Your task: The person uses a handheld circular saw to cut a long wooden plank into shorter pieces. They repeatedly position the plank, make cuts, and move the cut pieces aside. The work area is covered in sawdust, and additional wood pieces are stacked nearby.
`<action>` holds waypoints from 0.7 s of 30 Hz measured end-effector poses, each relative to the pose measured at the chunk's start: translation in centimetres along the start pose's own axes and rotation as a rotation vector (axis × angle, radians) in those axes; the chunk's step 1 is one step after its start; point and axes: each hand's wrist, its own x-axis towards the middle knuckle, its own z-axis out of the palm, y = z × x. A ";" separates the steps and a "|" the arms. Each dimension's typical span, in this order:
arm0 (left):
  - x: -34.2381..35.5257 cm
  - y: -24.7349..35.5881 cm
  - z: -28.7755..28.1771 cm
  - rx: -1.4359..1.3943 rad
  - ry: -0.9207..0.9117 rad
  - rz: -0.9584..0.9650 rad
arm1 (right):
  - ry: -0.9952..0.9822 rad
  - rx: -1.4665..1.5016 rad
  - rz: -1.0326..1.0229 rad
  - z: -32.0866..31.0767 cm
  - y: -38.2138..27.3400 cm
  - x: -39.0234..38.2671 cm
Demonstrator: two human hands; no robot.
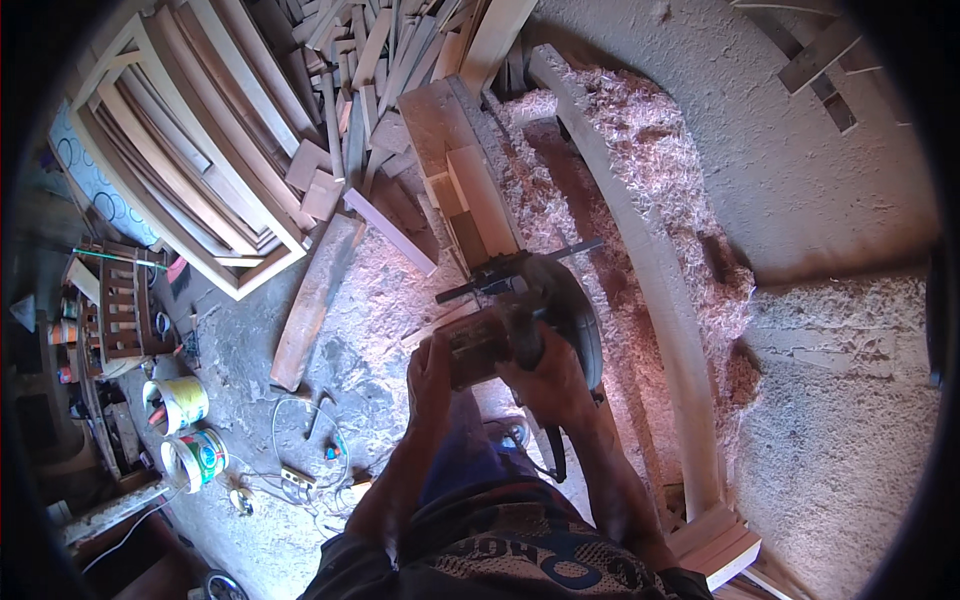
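A dusty power tool that looks like a circular saw (478,348) is in the middle, its rounded dark guard (572,305) on the right side. My left hand (430,382) is closed round the left end of its brownish motor housing. My right hand (552,380) is wrapped about the rear handle, with a black cord hanging below it. A thin dark bar (575,249) crosses the tool's front. Just ahead lies a thick wooden beam (438,125), with a narrower wood piece (482,195) along it. The blade and underside are hidden.
A long curved plank (640,240) runs down the right beside heaped wood shavings (650,130). Offcuts (375,60) pile up ahead; wooden frames (190,130) lean at far left. Two buckets (185,402), a socket strip (297,478) and loose cables lie on the left floor.
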 end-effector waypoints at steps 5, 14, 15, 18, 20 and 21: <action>0.6 -1.2 0.1 -0.026 0.053 0.114 | 0.059 -0.042 -0.070 0.7 0.6 0.1; 0.5 -1.5 0.7 -0.080 0.138 0.148 | 0.052 -0.053 -0.078 0.6 0.2 0.3; 0.8 -1.1 0.9 -0.090 0.139 0.167 | 0.045 -0.031 -0.069 0.5 -0.1 0.6; 0.0 -0.1 1.1 -0.108 0.068 0.088 | 0.199 -0.128 -0.293 1.3 1.6 0.6; 0.5 -0.9 0.8 -0.102 0.101 0.123 | 0.097 -0.046 -0.165 0.6 1.0 0.7; 0.8 -1.3 0.8 -0.097 0.115 0.137 | 0.050 -0.006 -0.097 0.4 0.6 0.6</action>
